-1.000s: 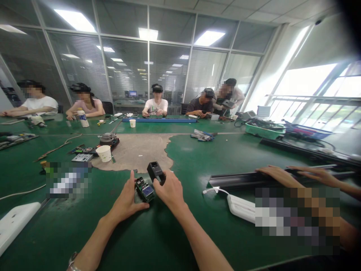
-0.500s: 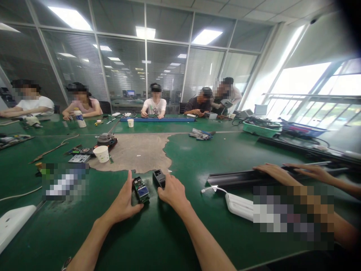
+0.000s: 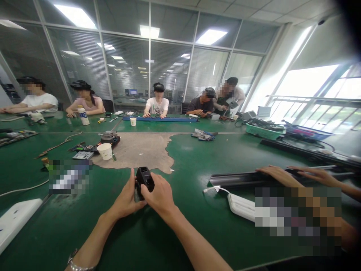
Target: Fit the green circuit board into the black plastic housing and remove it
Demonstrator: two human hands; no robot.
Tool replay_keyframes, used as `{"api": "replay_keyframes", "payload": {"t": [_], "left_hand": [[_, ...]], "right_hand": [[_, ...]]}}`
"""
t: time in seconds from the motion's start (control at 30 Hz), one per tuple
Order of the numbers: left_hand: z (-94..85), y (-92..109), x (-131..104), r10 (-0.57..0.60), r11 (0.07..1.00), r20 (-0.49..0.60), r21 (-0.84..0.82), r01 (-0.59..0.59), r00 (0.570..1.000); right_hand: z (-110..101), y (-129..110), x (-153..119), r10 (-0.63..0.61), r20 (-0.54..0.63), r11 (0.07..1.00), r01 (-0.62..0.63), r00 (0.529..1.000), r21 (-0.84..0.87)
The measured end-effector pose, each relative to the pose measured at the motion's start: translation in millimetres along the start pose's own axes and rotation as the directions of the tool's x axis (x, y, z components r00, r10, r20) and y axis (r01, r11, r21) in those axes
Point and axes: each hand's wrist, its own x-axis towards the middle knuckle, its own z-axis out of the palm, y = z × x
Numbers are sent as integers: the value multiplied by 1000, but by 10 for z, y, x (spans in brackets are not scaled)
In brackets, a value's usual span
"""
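Observation:
My right hand [image 3: 160,192] grips a small black housing [image 3: 144,177] with cut-outs in its top, thumb on the near side. Right beside it, my left hand [image 3: 128,199] is curved along the left side, its thumb reaching under the housing. The green circuit module with a small screen is mostly hidden beneath the housing and between the hands. Whether my left fingers press on the module cannot be made out.
A paper cup [image 3: 105,151] and opened device parts [image 3: 108,138] lie ahead on the left. At right are a white power bank [image 3: 242,206], a long black rail [image 3: 237,178] and another person's hands [image 3: 276,175]. Several people sit across the green table [image 3: 197,158].
My right hand has moved left with the black housing, which now covers most of the circuit module by my left hand. The view has shifted slightly.

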Motion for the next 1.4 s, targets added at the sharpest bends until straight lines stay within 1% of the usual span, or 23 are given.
{"api": "replay_keyframes", "payload": {"t": [0.07, 0.13, 0.2, 0.3, 0.4, 0.57, 0.77, 0.83, 0.93, 1.07, 1.23, 1.33, 1.4], "left_hand": [[-7, -1, 3, -14, 999, 21, -39, 14, 1000], [-10, -21, 5, 0, 998, 24, -57, 1, 1000], [-12, -51, 4, 19, 999, 13, -36, -19, 1000], [-19, -84, -1, 51, 997, 8, 49, -51, 999], [-32, -91, -7, 71, 990, 24, 119, -74, 997], [-42, -103, -7, 68, 985, 71, 153, -79, 995], [-48, -116, 28, 64, 987, 53, 142, -71, 997], [-46, -111, 34, 59, 988, 52, 142, -66, 997], [-30, -99, 29, 51, 987, 59, 153, -59, 997], [0, -85, 18, 18, 991, 39, 130, -23, 999], [17, -79, 13, -38, 996, 20, 83, 36, 999], [14, -68, 6, -55, 994, 18, 98, 53, 998], [12, -57, 5, -41, 992, 13, 122, 40, 999]], "right_hand": [[28, -38, -18, 4, 1, 999, -4, 1000, -41], [42, -68, -28, 6, -3, 997, -6, 1000, -75], [51, -89, -34, 7, 6, 995, -7, 1000, -100], [82, -100, -52, 10, 48, 992, -4, 999, -128], [131, -86, -85, 27, 90, 988, -13, 996, -156], [164, -29, -132, 29, 114, 988, -11, 993, -157], [155, 35, -115, 114, 154, 978, -83, 982, -192], [163, 48, -111, 124, 162, 975, -90, 979, -202], [177, 64, -116, 125, 149, 973, -92, 981, -210], [157, 69, -112, 98, 112, 981, -77, 989, -178], [9, 96, -23, 72, 22, 995, -70, 997, -77], [-88, 204, 57, 124, -2, 989, -124, 992, -76], [-125, 310, 100, 183, 15, 976, -180, 983, -123]]}}
